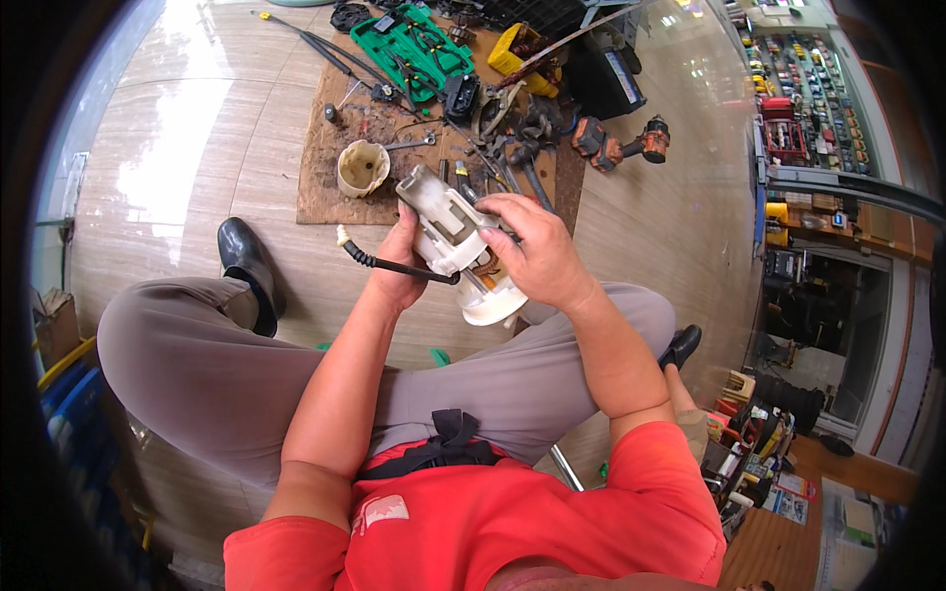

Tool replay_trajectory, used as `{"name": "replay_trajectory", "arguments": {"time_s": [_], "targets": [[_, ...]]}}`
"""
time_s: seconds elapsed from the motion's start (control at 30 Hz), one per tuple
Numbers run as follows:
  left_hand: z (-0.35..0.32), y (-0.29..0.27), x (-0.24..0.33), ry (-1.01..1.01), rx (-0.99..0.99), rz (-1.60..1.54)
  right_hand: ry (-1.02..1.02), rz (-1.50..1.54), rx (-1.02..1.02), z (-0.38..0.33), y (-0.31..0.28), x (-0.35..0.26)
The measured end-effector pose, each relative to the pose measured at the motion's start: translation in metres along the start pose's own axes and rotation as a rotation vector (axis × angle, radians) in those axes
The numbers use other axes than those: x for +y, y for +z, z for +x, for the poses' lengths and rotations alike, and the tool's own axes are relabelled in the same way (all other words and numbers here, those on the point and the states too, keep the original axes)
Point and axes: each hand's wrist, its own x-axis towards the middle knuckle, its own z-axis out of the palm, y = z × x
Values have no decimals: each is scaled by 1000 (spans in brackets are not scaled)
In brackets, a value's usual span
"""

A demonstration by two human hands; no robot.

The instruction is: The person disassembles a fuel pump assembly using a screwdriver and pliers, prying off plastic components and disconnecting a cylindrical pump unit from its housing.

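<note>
A white plastic pump assembly with a round flange at its lower end is held above my lap, between both hands. My left hand grips it from the left side. My right hand covers its right side and top, fingers curled over the housing. A black corrugated hose with a white tip sticks out to the left from the assembly, below my left hand.
A brown mat on the tiled floor carries a cream plastic cup, a green tool case, wrenches and loose parts. An orange and black power drill lies to the right. Shelves with goods stand far right.
</note>
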Motion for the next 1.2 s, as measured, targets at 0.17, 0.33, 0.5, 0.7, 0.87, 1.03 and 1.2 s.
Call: {"name": "replay_trajectory", "arguments": {"time_s": [0.17, 0.33, 0.5, 0.7, 0.87, 1.03, 1.2], "targets": [[-1, -7, -2, -2, -38, 60, -4, -4, 13, 1, -1, 3], [-2, -5, -1, 42, -53, 141, 7, -13, 13, 1, -1, 4], [0, 1, -2, 36, 62, 48, 143, -11, -9, -1, -2, 7], [3, -1, 4, 17, 128, -159, 419, 244, -99, -4, 0, 7], [3, -3, 8, 19, 190, -52, 311, -30, -155, -4, 14, 18], [3, 0, 7, 82, 214, 101, 387, 138, -205, -5, 43, 26], [1, 9, 14, 155, 230, 60, 520, 286, -244, 1, 43, 10]]}}
